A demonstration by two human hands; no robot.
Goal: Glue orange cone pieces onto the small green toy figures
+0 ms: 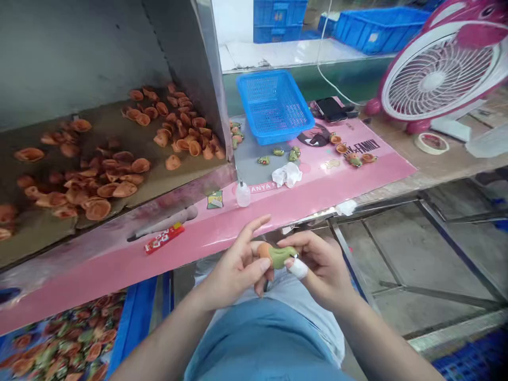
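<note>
Head view: left hand and right hand close together above lap, both holding orange-and-green moulded piece between fingers. White tape wrapped round right-hand finger. Blue crate of similar pieces at 8 o'clock. Pink mat beyond hands: red packet at 11, small plastic squeeze bottle at 12. Orange shells heaped in cardboard-lined tray at 10. Blue plastic basket at 12, pink fan at 1.

A black phone lies between a blue mesh basket and a pink desk fan.
</note>
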